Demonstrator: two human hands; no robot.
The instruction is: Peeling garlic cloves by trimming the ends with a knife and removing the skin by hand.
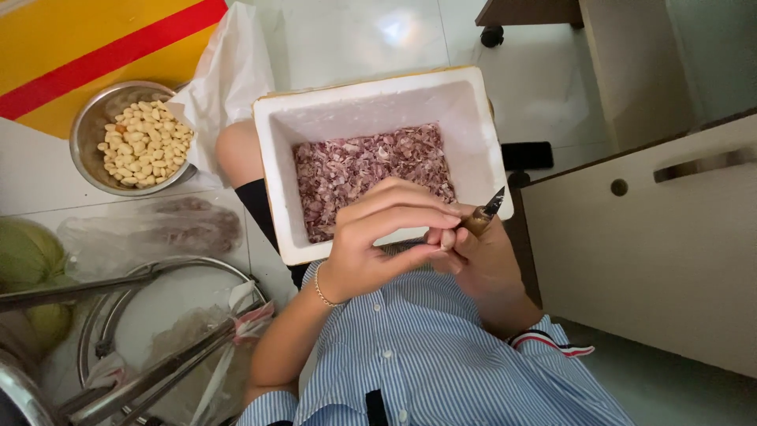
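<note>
My left hand (378, 237) pinches a small pale garlic clove (447, 238) between thumb and fingers, a thin bracelet on its wrist. My right hand (482, 256) grips a small knife (485, 214) with a brown handle, its dark blade pointing up and to the right, right beside the clove. Both hands hover over the near edge of a white foam box (371, 106) resting on my lap, its bottom covered with purplish garlic skins (363, 170).
A steel bowl (91, 126) of peeled cloves sits on the floor at the left, next to a white plastic bag (229, 75). A clear bag (158, 229), a metal stand (142, 315) and a green round item (24, 260) lie lower left. A beige cabinet (654, 244) stands at the right.
</note>
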